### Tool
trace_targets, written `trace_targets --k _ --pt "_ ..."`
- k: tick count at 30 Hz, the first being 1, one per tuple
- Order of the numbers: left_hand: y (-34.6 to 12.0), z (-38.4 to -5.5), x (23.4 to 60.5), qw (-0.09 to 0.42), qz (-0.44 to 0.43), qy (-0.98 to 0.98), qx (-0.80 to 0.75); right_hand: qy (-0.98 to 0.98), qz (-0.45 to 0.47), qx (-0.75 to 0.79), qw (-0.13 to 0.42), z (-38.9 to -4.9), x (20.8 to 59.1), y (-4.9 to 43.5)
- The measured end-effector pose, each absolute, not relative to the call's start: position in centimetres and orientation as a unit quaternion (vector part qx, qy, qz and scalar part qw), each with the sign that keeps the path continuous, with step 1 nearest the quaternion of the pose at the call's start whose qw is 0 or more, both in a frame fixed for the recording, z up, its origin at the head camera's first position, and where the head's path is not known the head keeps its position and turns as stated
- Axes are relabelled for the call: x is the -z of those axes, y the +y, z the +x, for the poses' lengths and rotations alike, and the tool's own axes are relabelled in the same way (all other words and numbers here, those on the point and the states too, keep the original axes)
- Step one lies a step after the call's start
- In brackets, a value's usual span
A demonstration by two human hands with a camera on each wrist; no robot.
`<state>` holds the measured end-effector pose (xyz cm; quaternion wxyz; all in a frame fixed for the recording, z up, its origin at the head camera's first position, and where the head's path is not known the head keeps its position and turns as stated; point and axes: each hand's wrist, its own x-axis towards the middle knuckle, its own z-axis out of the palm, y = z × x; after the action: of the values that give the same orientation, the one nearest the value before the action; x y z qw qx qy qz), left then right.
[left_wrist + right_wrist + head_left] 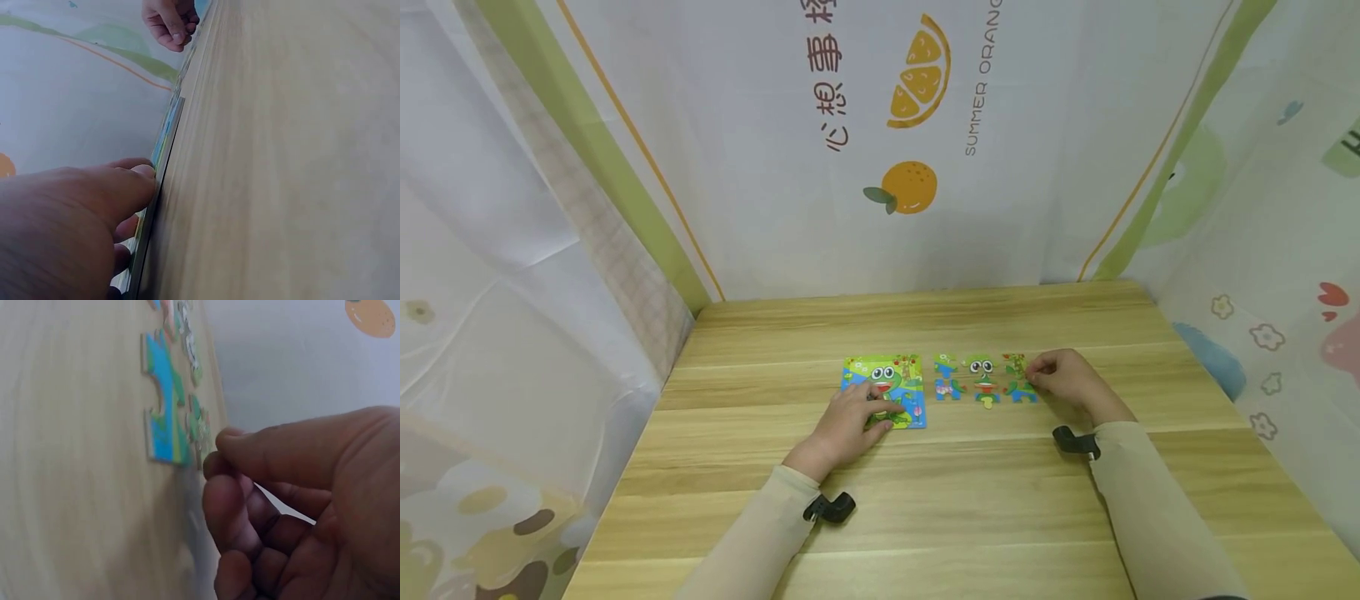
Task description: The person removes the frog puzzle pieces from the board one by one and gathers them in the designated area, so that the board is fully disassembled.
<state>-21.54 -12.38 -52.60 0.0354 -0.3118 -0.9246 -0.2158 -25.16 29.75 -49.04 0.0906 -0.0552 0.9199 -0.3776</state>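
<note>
A square frog puzzle point(913, 417) with a thin dark edge point(164, 164) lies on the table. My left hand point(847, 421) rests over its left part with fingers spread, hiding some of the picture. To the right, several loose puzzle pieces lie apart in two rows, among them a piece with the frog's eyes point(981, 367) and a blue-green corner piece point(164, 403). Beside the right end of these rows is my right hand point(1063, 382). In the right wrist view its fingers curl in and the thumb meets the index finger; nothing shows between them.
The wood-grain table point(970, 500) spreads around the puzzle. A white curtain point(745, 208) with orange prints hangs behind its far edge, and printed cloth point(1262, 275) hangs on the right. Each wrist wears a black camera band.
</note>
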Motion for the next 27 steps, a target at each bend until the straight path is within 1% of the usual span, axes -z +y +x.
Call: trace_targets --k 6,12,17,24,27 --pt "-12.6 -21.7 52.7 0.026 -0.293 -0.909 0.295 0.924 -0.073 0.369 0.063 -25.5 48.8 28.8" --pt "-13.7 -22.0 52.3 0.036 -0.274 -0.893 0.355 0.921 -0.089 0.374 0.065 -25.8 48.7 26.9" --pt "-15.4 -22.7 52.1 0.035 -0.27 -0.894 0.355 0.912 -0.105 0.389 0.076 -25.9 48.4 24.9" --pt "-17.4 -23.1 52.0 -0.003 -0.251 -0.906 0.342 0.906 -0.131 0.393 0.082 -26.2 48.0 22.1" --pt "-18.0 -23.1 52.1 -0.011 -0.25 -0.91 0.33 0.904 -0.141 0.395 0.085 -26.3 48.1 20.8"
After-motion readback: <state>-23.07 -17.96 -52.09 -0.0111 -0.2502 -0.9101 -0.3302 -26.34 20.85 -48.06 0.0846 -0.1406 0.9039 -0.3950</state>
